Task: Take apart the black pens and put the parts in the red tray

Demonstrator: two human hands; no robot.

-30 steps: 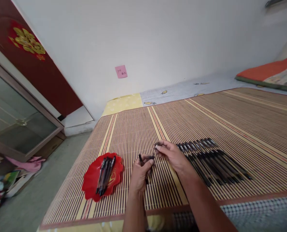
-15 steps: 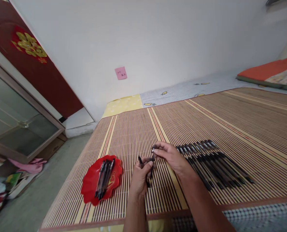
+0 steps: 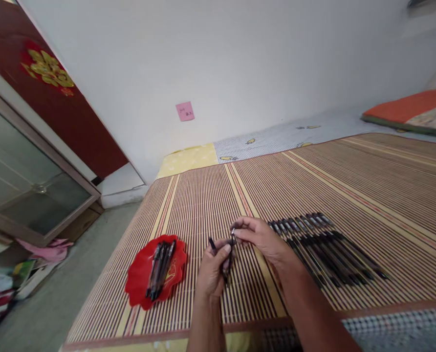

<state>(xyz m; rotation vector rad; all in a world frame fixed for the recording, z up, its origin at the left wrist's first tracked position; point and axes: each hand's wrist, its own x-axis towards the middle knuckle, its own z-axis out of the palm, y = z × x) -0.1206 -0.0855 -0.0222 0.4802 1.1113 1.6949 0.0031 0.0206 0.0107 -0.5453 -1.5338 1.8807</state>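
Nearest, the left hand (image 3: pixel 212 269) is closed around a thin dark pen (image 3: pixel 230 250), held almost upright just above the striped mat (image 3: pixel 203 195), with a second short dark stick (image 3: pixel 212 243) poking out of the same fist at about 11 o'clock. The right hand (image 3: pixel 264 239) comes in from 3 o'clock and pinches the pen's upper end between thumb and fingertips, where a small silver bit glints; whether that bit is loose or fixed is too small to tell. The pinch looks light, so a slip could drop a small part into the gaps between the mat's slats, where it would be hard to spot. The right forearm lies just beside the row of pens (image 3: pixel 324 249) at 3 o'clock, and a sideways shift of it could knock them out of line and roll them. At 9 o'clock sits a red plate (image 3: pixel 134 281) with a few more pens (image 3: pixel 161 264), well apart. Far off at 12 o'clock, a pink note (image 3: pixel 185 111) is stuck on the wall.
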